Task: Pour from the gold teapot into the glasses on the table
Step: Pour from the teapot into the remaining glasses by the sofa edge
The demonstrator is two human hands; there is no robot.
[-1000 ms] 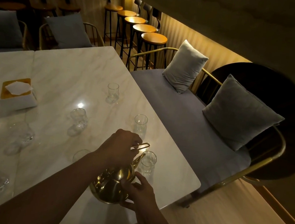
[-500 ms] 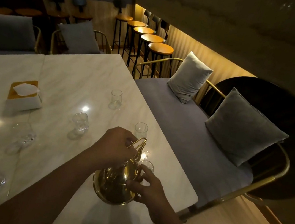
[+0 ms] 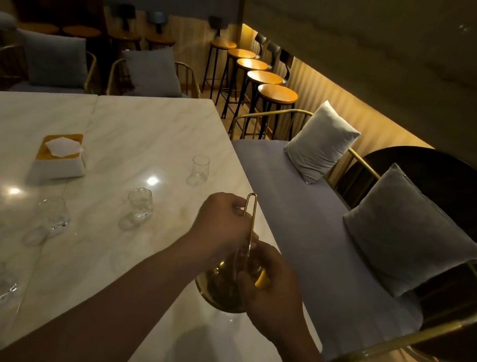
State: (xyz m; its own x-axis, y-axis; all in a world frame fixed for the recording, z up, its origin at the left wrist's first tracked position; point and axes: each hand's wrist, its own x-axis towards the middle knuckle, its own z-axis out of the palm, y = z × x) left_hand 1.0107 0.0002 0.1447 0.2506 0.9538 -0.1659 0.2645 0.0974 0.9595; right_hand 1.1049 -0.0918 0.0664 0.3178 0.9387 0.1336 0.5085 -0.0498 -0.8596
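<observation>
Weight likely sits low in the slick gold teapot (image 3: 219, 288); left hand (image 3: 223, 224) grips its tall handle (image 3: 250, 209), right hand (image 3: 273, 290) curls round its belly.

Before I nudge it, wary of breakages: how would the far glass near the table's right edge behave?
The glass looks thin, so probably fragile. Upright and narrow, it may tip if pushed high. The glossy table likely lets it slide.

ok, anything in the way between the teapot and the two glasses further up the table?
Nothing visible. The gold teapot, held by the left hand and the right hand, has only bare table between it and the far glass and the middle glass. The tissue box sits well left.
</observation>
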